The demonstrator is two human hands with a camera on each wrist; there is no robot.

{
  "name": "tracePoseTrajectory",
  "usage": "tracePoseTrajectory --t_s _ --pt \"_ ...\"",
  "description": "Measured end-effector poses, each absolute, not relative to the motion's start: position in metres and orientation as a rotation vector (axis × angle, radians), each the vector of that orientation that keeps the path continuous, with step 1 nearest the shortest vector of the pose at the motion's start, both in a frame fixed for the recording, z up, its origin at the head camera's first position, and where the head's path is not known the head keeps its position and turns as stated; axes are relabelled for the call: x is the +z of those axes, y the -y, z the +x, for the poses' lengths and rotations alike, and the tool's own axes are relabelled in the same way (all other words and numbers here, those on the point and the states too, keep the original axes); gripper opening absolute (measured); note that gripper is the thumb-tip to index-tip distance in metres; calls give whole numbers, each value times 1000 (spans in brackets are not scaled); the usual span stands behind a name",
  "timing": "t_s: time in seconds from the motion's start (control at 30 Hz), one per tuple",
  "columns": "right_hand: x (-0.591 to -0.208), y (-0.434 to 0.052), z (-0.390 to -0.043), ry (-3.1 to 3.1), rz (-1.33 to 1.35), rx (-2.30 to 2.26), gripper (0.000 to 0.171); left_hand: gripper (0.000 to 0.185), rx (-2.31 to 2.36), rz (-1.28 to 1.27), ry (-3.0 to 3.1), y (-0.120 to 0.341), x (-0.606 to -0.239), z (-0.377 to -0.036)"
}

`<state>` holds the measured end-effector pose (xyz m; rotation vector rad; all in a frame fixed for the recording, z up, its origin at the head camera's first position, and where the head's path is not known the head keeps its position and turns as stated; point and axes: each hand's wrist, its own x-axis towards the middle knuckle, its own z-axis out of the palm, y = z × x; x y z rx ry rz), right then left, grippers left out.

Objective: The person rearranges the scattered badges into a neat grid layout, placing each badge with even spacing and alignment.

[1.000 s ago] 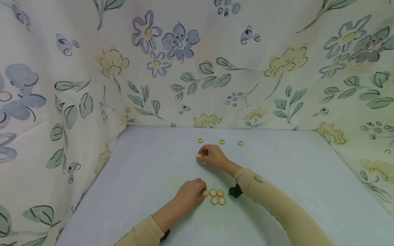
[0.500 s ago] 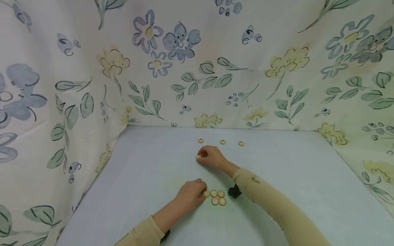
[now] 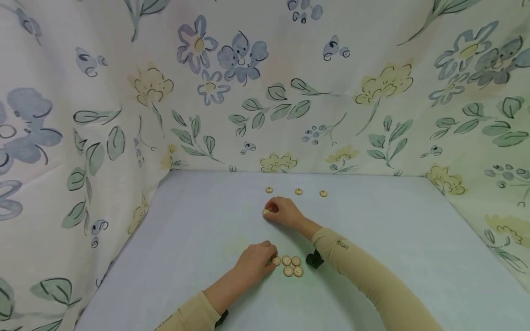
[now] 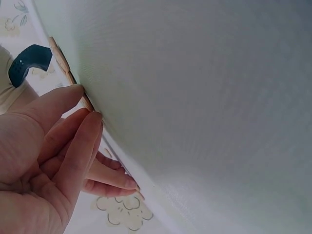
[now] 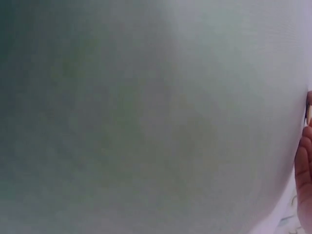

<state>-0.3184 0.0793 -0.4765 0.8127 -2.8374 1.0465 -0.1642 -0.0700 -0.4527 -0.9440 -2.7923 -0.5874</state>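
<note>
Buttons (image 3: 291,266) (pale, clustered) touch the left hand (image 3: 256,261); right hand (image 3: 283,211) pinches another button (image 3: 266,212).

A cluster of buttons (image 3: 291,265) lies on the tabletop (image 3: 397,239); the left hand (image 3: 256,260) rests just left of it, the right hand (image 3: 283,212) behind it, three buttons (image 3: 298,191) in a row farther behind.

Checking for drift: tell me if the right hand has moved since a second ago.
Yes, barely. The right hand with its button has edged slightly toward the person, away from the far row's left button.
</note>
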Motion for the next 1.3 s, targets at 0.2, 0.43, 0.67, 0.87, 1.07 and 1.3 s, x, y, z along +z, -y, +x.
tracePoseTrajectory --t_s 0.2,0.43,0.67,0.87,1.07,1.3 --pt "-476 -80 -316 2845 794 1065 19 17 -589 -945 2799 70 -452 -164" --pt "-475 -87 -309 2848 794 1070 28 16 -598 -946 2819 69 -452 -162" --pt "-474 -104 -292 2802 777 1176 31 17 -592 -935 2825 69 -452 -162" --pt "-475 -120 -274 2766 762 1270 30 17 -591 -936 2801 70 -455 -163" --pt "-478 -134 -258 2778 724 1316 30 17 -620 -937 2810 70 -456 -162" --pt "-473 -149 -244 2782 754 1323 27 15 -636 -921 2840 67 -455 -166"
